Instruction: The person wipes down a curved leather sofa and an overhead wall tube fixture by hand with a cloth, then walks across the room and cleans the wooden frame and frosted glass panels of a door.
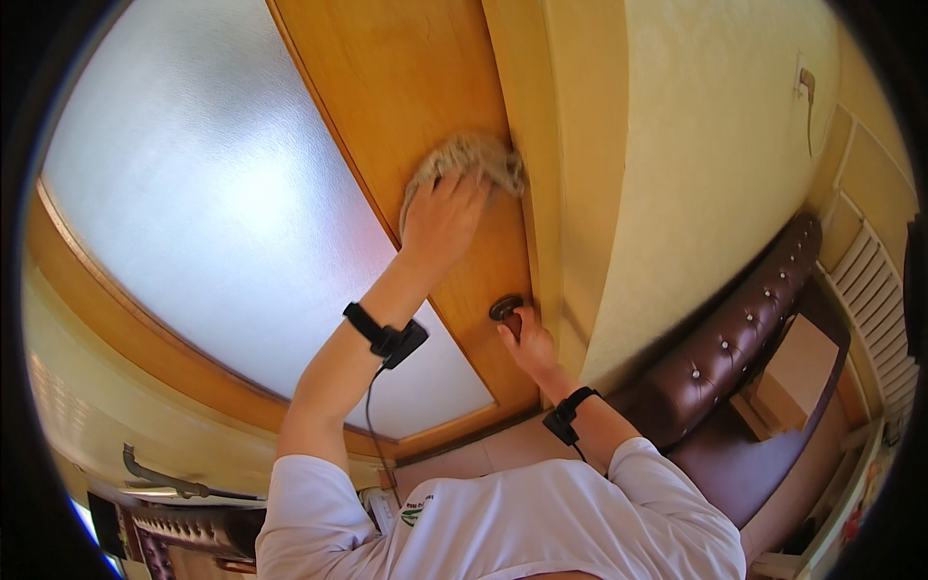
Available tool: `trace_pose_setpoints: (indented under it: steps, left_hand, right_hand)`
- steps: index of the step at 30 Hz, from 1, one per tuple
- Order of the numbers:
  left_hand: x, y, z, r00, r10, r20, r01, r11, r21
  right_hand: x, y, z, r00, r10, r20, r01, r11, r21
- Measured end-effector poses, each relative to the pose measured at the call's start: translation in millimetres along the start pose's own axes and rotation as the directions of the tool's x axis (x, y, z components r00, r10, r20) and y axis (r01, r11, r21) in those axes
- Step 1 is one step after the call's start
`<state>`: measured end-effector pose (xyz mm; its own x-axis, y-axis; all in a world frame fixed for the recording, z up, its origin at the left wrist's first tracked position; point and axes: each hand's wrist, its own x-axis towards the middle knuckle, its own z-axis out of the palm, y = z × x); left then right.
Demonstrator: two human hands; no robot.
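Note:
My left hand (pixel 446 214) presses a crumpled beige cloth (pixel 464 154) flat against the upper part of a wooden door (pixel 391 65). The cloth looks slightly blurred and reaches to the door's right edge, near the frame. Lower down, my right hand (pixel 533 341) is wrapped around the dark door handle (pixel 506 307), whose round base shows above the fingers. A large frosted glass panel (pixel 217 196) fills the door to the left of my left hand. Both wrists wear black straps with small devices.
To the right a brown tufted sofa (pixel 714 362) stands along the wall, with a cardboard box (pixel 794 370) on its seat. A plug (pixel 806 80) with a cord sits in a wall socket. A grey pipe (pixel 167 478) runs at the lower left, above another tufted seat (pixel 210 525).

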<state>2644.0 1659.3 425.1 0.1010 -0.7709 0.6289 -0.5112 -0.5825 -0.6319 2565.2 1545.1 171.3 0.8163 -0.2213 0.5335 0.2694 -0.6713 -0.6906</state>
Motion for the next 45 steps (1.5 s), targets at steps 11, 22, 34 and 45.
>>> trace_pose_setpoints:
  steps: [11, 22, 34, 45]
  left_hand:
    - [-19, 53, 42, 0.986, -0.155, -0.068, 0.153, 0.988, -0.037]
    - [-123, 100, 67, 0.968, 0.019, 0.25, 0.075, 0.93, -0.36]
    - [-146, 47, 19, 0.915, -0.403, -0.01, 0.39, 0.89, -0.237]
    - [4, -72, -49, 0.661, -0.638, -0.395, 0.286, 0.701, -0.653]
  right_hand:
    - [0, 4, 6, 1.0, -0.006, -0.022, 0.007, 1.0, 0.006]
    - [-1, 2, 11, 1.0, 0.013, 0.013, -0.013, 1.0, -0.008]
    - [-2, 0, 14, 0.998, 0.058, -0.01, -0.059, 0.998, -0.028]
    - [2, 1, 12, 0.997, 0.045, 0.062, -0.043, 0.998, -0.039]
